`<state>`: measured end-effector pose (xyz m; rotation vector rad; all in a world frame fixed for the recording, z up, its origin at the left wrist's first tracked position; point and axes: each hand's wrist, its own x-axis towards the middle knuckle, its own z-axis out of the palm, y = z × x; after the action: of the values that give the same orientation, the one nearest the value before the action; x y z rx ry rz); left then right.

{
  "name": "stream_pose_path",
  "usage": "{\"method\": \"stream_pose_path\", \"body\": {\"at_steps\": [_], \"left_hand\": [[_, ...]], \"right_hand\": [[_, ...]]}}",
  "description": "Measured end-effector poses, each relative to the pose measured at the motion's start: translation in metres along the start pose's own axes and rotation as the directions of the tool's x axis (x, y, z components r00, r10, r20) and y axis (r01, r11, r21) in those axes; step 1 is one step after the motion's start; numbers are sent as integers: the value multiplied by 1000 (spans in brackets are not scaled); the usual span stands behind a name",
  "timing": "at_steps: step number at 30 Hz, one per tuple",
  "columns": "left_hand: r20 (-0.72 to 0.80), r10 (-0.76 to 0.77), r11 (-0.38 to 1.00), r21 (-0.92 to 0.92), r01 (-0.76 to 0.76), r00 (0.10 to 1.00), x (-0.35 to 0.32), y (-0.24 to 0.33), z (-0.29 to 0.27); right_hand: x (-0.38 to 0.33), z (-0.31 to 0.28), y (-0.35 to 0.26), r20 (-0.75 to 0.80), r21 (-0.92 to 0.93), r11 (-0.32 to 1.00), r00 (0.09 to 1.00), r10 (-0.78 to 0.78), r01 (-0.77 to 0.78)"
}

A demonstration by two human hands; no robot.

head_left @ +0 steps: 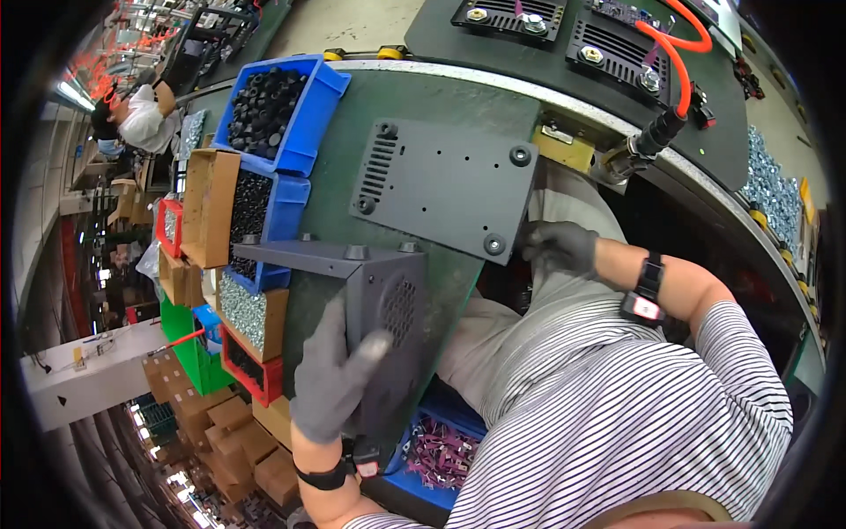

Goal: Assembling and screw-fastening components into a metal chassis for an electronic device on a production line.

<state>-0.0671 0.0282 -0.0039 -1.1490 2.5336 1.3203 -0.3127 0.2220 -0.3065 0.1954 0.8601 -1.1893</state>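
Note:
My left hand, in a grey glove, grips the near part of a dark grey metal case. Its fingers stretch along the case's edge and the thumb lies across the outer side. The case has a round mesh grille and stands with small black feet on top. Beyond it a flat grey metal plate lies on the green bench, slotted at its left end, with a round black foot at each corner. My right hand, also gloved, is beside the plate's near right corner with bent fingers; anything in them is hidden.
Left of the case stand blue bins of black rubber feet and small black parts, and a cardboard box of screws. A blue bin of purple pieces sits near my lap. A driver on an orange hose hangs at right.

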Motion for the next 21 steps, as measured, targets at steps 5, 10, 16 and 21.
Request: {"method": "stream_pose_path", "body": {"at_steps": [5,10,16,21], "left_hand": [[-86,6,880,-472,-46,996,-70,-45,-12],[-109,3,806,-588,-67,994,-118,-122,16],[-243,323,798,590,-125,915,-98,-166,95],[-667,44,993,113,43,744,-76,-136,131]], "right_hand": [[7,39,15,-19,-9,997,997,74,-74],[-76,94,-17,487,-306,947,840,240,-93],[-112,148,-142,881,-60,902,448,-154,428],[-134,168,-189,604,-400,378,551,-577,835]]}}
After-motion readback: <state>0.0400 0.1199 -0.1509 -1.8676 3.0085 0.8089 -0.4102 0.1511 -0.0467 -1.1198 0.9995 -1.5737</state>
